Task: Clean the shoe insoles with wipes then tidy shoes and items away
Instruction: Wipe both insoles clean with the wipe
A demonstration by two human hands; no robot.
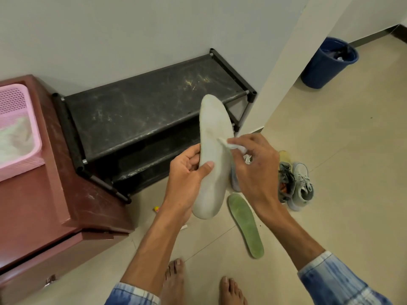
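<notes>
My left hand [187,179] grips a pale grey insole [214,137] near its heel end, thumb across the top, and holds it upright in front of the shoe rack. My right hand [257,172] pinches a small white wipe [229,145] and presses it on the insole's right edge about midway up. A second insole [245,223], green side up, lies on the floor tiles below my right wrist. Light sneakers [301,186] sit on the floor to the right, partly hidden behind my right hand.
A black two-tier shoe rack [141,111] stands against the wall. A maroon cabinet [44,194] with a pink basket [19,137] on top is at left. A blue bin [326,64] stands far right. My bare feet [176,280] are on the tiles.
</notes>
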